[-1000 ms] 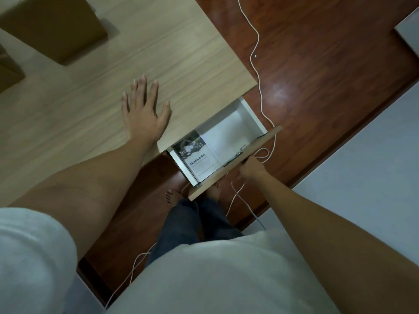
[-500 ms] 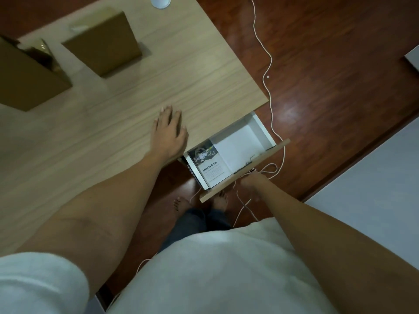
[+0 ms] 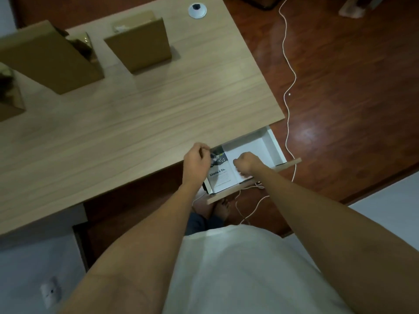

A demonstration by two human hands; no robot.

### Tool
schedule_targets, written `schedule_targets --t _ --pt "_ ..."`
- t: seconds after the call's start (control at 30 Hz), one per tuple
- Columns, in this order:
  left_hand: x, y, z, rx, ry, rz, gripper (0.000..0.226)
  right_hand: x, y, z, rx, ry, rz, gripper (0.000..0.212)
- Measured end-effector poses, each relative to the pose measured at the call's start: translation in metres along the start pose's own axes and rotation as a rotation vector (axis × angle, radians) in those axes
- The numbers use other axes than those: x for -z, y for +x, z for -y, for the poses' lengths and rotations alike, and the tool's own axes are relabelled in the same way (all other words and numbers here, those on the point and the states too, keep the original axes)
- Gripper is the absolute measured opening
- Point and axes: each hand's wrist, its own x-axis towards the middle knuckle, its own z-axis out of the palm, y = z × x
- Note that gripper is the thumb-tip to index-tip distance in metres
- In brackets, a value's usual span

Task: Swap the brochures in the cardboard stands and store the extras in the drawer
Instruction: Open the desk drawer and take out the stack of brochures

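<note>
The white drawer (image 3: pixel 271 143) stands pulled out under the desk's right end. Inside it, at its left side, lies a brochure (image 3: pixel 221 175) with a dark photo on top and the title "Licoria & Co.". My left hand (image 3: pixel 196 159) pinches the brochure's upper left corner with curled fingers. My right hand (image 3: pixel 247 163) reaches into the drawer, its fingers curled down on the brochure's right edge. Three cardboard stands are on the desk: one at the back middle (image 3: pixel 140 41), one to its left (image 3: pixel 52 60), one at the far left edge (image 3: pixel 9 103).
The wooden desk (image 3: pixel 136 123) has a white cable grommet (image 3: pixel 197 10) at its back edge. A white cable (image 3: pixel 288 91) runs across the red-brown floor and loops under the drawer front (image 3: pixel 288 164). My bare feet (image 3: pixel 221 208) show below the drawer.
My left hand has left the desktop and gone to the brochure's corner in the drawer. My right hand has let go of the drawer front and moved inside. The view has tilted up.
</note>
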Motion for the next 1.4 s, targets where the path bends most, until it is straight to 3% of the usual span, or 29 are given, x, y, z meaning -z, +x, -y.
schedule_targets --t 0.07,0.17,0.27,0.4,0.5,0.6,0.7,0.83,0.97,1.13,1.3,1.4 --pt "-0.012 -0.005 0.003 0.242 -0.188 0.029 0.021 -0.008 0.009 -0.002 0.019 -0.047 -0.035 0.034" --pt "-0.027 -0.007 0.010 0.470 -0.232 0.115 0.035 -0.018 0.018 -0.006 0.055 -0.078 -0.029 0.030" --pt "-0.035 -0.009 0.012 0.602 -0.257 0.192 0.049 -0.027 0.027 -0.009 0.030 -0.140 -0.012 0.042" --pt "-0.041 -0.007 0.011 0.734 -0.462 0.247 0.038 -0.037 0.043 -0.014 0.032 -0.174 -0.053 0.027" --pt "-0.044 -0.004 0.015 0.772 -0.569 0.237 0.056 -0.044 0.054 -0.013 0.038 -0.094 -0.083 0.026" --pt "-0.044 -0.003 0.011 0.808 -0.587 0.221 0.058 -0.051 0.060 -0.009 0.015 -0.032 -0.087 0.039" --pt "-0.043 -0.003 0.006 0.821 -0.574 0.219 0.062 -0.056 0.064 -0.007 -0.035 -0.002 -0.081 0.030" --pt "-0.043 0.001 0.006 0.830 -0.596 0.205 0.063 -0.055 0.069 -0.010 -0.105 0.070 -0.051 0.055" --pt "-0.048 0.002 0.012 0.822 -0.599 0.224 0.064 -0.056 0.064 -0.014 -0.012 0.223 -0.075 0.034" --pt "-0.055 0.001 0.027 0.789 -0.505 0.203 0.050 -0.037 0.049 -0.016 0.064 0.230 0.079 0.029" --pt "-0.056 -0.007 0.013 0.739 -0.472 0.142 0.040 0.003 0.028 -0.022 -0.090 0.362 0.224 0.033" --pt "-0.051 -0.009 0.001 0.755 -0.564 0.196 0.036 0.024 0.007 -0.026 -0.118 0.464 0.351 0.039"
